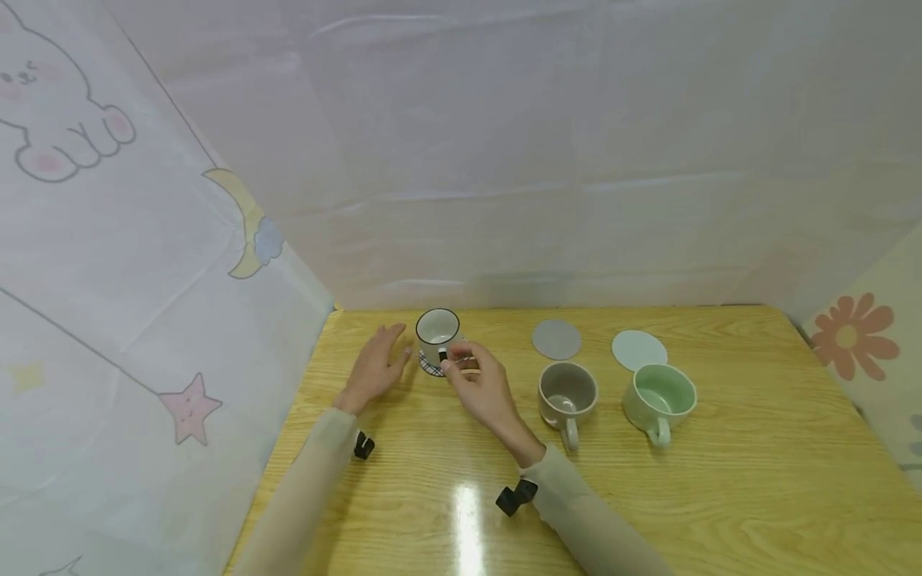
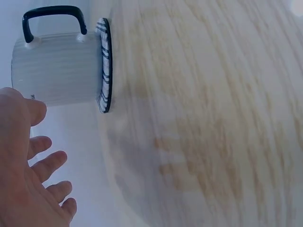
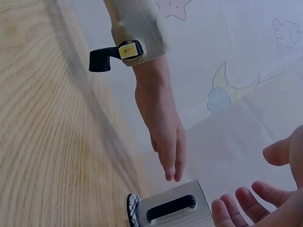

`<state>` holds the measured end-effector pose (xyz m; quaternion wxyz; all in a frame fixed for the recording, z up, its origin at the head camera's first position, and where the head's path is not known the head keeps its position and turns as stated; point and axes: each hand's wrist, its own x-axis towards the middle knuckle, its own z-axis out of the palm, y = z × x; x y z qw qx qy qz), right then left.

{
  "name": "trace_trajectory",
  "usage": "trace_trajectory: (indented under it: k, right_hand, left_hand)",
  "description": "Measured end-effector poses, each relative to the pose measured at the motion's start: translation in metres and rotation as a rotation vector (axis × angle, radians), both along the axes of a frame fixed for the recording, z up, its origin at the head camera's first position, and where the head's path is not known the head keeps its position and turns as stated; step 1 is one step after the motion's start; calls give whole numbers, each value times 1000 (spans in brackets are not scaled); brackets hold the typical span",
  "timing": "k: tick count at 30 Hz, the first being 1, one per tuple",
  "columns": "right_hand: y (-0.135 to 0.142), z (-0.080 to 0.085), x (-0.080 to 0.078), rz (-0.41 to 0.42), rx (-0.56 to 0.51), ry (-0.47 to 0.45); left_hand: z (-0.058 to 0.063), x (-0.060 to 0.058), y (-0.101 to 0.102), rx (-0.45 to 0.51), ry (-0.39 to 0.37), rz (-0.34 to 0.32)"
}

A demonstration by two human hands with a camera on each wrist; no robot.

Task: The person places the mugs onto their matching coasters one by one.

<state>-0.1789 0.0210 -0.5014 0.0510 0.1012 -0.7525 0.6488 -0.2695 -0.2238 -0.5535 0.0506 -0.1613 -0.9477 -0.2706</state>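
A white mug with a dark rim and black handle stands upright on a black-and-white checked coaster at the table's far left. To its left is my left hand, fingers extended and relaxed, holding nothing. My right hand is on the mug's right, overlapping the handle in the head view. The right wrist view shows its fingers loosely spread and apart from the handle, with the thumb raised. Both palms face the mug.
To the right, a grey-brown mug stands in front of a grey round coaster. Farther right, a green mug stands close in front of a pale coaster. Printed cloth hangs behind the wooden table.
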Motion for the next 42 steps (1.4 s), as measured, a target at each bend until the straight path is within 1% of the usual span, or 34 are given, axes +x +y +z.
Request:
trace_trajectory:
  k: [5,10,15,20,25,30,37,42]
  right_hand:
    - [2,4,7,9,9,6]
    - [5,10,15,16,-1,15]
    - [9,14,23,27,0,21]
    - [13,18,30,38,-12,40]
    - [16,22,36,54,-18,55]
    - [19,24,40,73,-27,73]
    - [26,25,49,80,-33,76]
    - [29,27,55,88,-17,85]
  left_hand:
    - [7,5,4,-11,33,6]
    - [17,9,8,-8,42,-5]
    - [25,11,12,37,58,-25]
    - [31,13,13,80,51,-27]
    - [35,12,16,90,90,-39]
    - [39,13,20,65,124,-57]
    - [45,16,29,22,190,-84]
    - [51,17,36,28,200,-102]
